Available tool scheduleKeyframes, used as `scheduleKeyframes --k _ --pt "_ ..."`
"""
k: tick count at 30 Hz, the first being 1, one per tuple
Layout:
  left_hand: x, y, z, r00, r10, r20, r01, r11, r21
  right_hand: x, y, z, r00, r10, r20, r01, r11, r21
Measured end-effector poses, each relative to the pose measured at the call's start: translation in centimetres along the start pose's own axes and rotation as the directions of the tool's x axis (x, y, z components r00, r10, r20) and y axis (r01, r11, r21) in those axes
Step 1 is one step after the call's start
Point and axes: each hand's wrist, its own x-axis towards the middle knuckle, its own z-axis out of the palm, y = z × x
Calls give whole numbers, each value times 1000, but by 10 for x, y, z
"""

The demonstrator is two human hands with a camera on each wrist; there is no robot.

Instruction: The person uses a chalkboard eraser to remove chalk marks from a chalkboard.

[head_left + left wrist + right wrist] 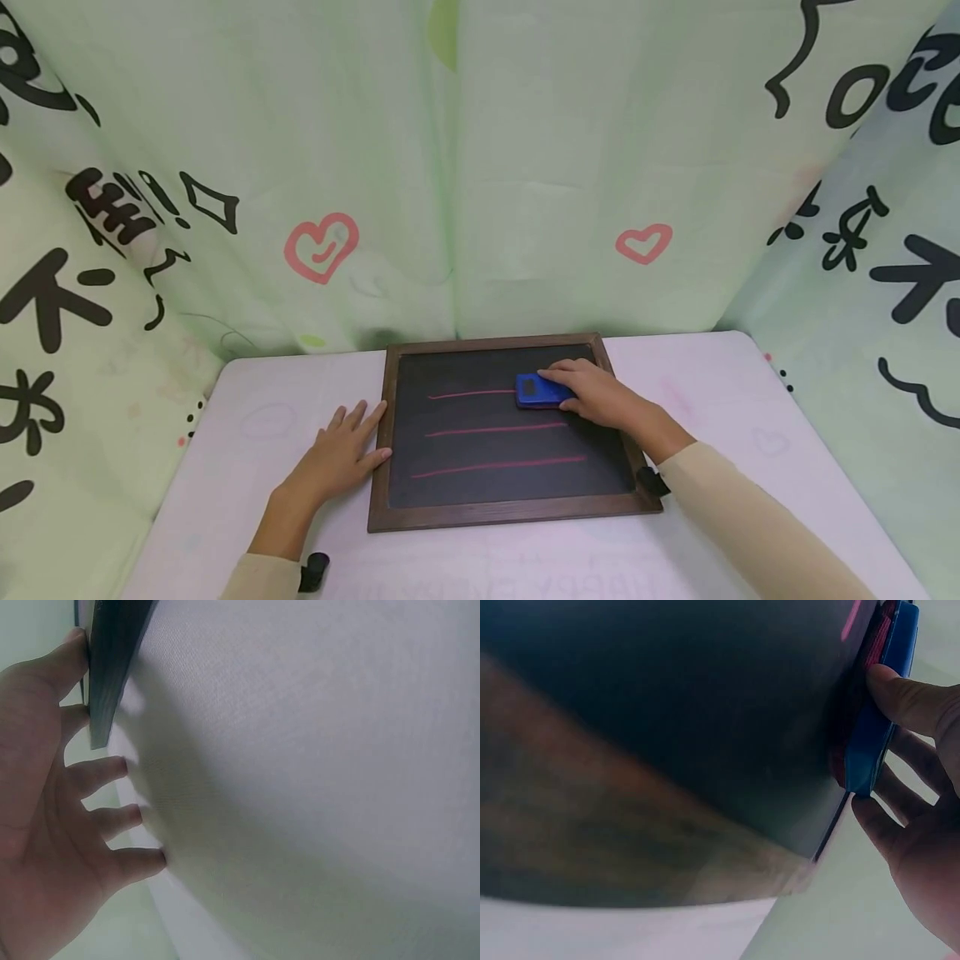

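A small blackboard (510, 486) in a brown wooden frame lies on the table, with three pink chalk lines across its dark surface. My right hand (603, 398) grips a blue board eraser (531, 393) by its edges, thumb on the near side. The eraser sits over the right end of the top line. In the right wrist view, the eraser's reddish felt side (874, 649) faces the board. With fingers spread, my left hand (333, 458) touches the left side of the frame; the left wrist view shows the thumb and a finger at the frame's edge (112, 682).
The white table (750, 467) extends around the board on its left, right and front. A pale green curtain (525, 208) with black lettering and pink hearts hangs behind the table and along both sides. Dark wrist devices (313, 572) sit at the cuffs.
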Motion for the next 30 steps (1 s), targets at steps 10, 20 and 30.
scheduleKeyframes --k 10,20,30 --pt "1 0 1 1000 -2 -6 2 1000 -1 28 -28 1 998 -44 52 44 999 -11" --pt "2 -2 3 1000 -14 4 14 1000 -11 63 -61 13 993 -61 98 63 998 -24" --pt "2 0 1 1000 -13 -2 13 1000 -5 92 -97 17 989 -82 126 89 995 -50"
